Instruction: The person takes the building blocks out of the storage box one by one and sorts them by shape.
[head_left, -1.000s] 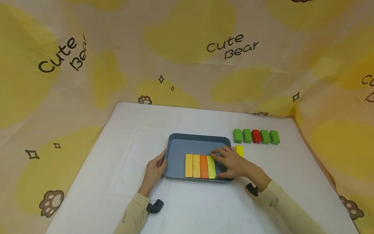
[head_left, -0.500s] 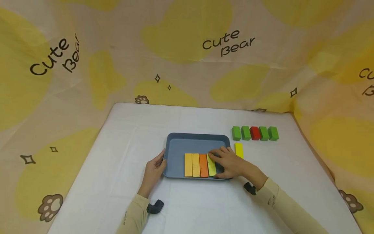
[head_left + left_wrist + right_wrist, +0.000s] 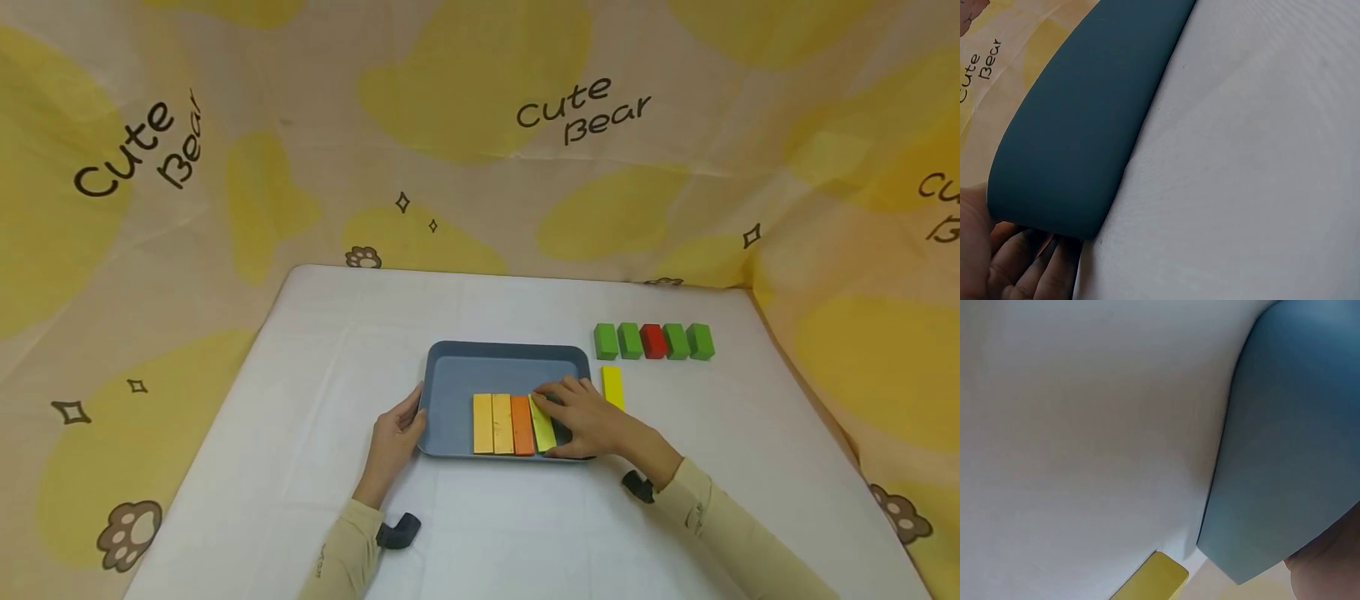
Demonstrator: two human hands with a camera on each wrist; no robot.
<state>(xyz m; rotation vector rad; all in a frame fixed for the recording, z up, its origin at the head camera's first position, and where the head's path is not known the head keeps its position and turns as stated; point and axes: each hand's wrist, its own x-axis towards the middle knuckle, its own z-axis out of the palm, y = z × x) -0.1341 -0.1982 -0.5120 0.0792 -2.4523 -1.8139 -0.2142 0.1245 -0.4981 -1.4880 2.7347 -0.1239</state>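
Note:
A blue-grey tray [image 3: 450,375] lies on the white table, and my left hand [image 3: 393,437] grips its left edge. In the left wrist view, the left hand's fingers [image 3: 1054,269] reach under the tray's corner. Inside the tray, two pale yellow blocks [image 3: 482,423] and an orange block [image 3: 522,425] stand side by side along the near edge. My right hand [image 3: 592,421] pinches a yellow-green block [image 3: 542,427] by its ends. That block sits slightly turned, its far end close to the orange block and its near end farther right.
Beyond the tray's right corner stand several green blocks [image 3: 606,342] in a row with a red block [image 3: 654,342] among them. A bright yellow block [image 3: 612,386] lies between that row and the right hand. Patterned cloth [image 3: 465,125] rises behind the table.
The yellow-green block has turned a little, its near end swinging right, away from the orange block. The left hand keeps its grip on the tray. The head view has shifted slightly.

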